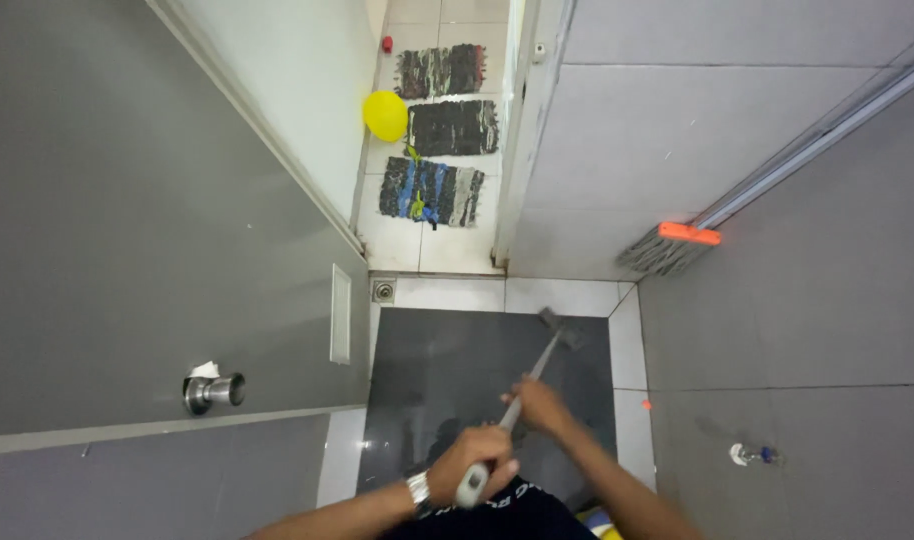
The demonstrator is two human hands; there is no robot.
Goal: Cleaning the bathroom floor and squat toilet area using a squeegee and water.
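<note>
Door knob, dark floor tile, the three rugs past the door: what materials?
Door knob: metal, probably brushed steel or chrome, going by its silvery sheen. Dark floor tile: likely glazed ceramic or polished stone; glossy, with faint reflections. Rugs: woven fabric, probably rag weave; streaky mixed colours and frayed ends.

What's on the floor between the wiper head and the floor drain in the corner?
Nothing. In the head view, only bare wet dark floor tile and its pale border lie between the wiper head and the floor drain.
</note>
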